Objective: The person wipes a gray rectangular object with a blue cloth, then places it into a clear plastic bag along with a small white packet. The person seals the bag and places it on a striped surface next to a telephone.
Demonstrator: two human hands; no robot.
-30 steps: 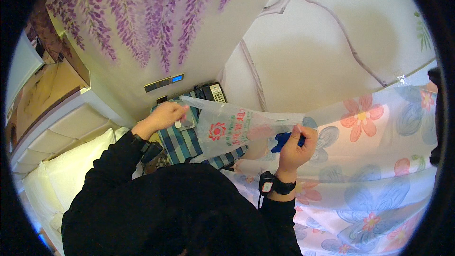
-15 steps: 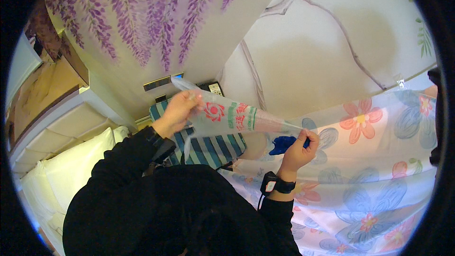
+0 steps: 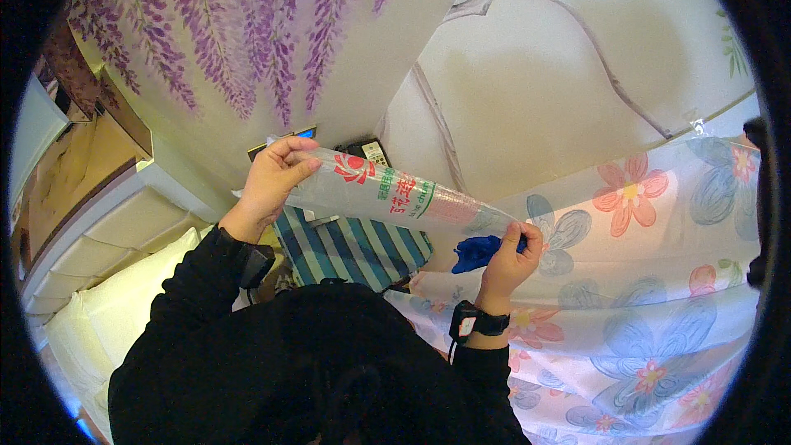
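A clear plastic bag (image 3: 329,195) with red and green print is stretched between my two hands, pulled into a long, flat band. At its left end, my left hand (image 3: 270,185) pinches the plastic between thumb and fingers. The tapered right end sits in the closed fingers of my right hand (image 3: 512,264), which is a little lower. A bunched dark blue item (image 3: 476,254) shows right beside my right hand; whether the fingers also hold it, I cannot tell. Black straps circle both wrists.
Below the bag lies a blue-and-white striped cloth surface (image 3: 354,247), with a black telephone (image 3: 368,150) behind it. Floral fabric (image 3: 634,280) spreads across the right. At left stand white pillows (image 3: 124,288) against a padded headboard (image 3: 107,235). A painted wall (image 3: 329,16) rises ahead.
My left hand has moved left and slightly up, drawing the bag flatter and tauter. My right hand has shifted slightly left, and the bag's loose hanging part no longer shows below.
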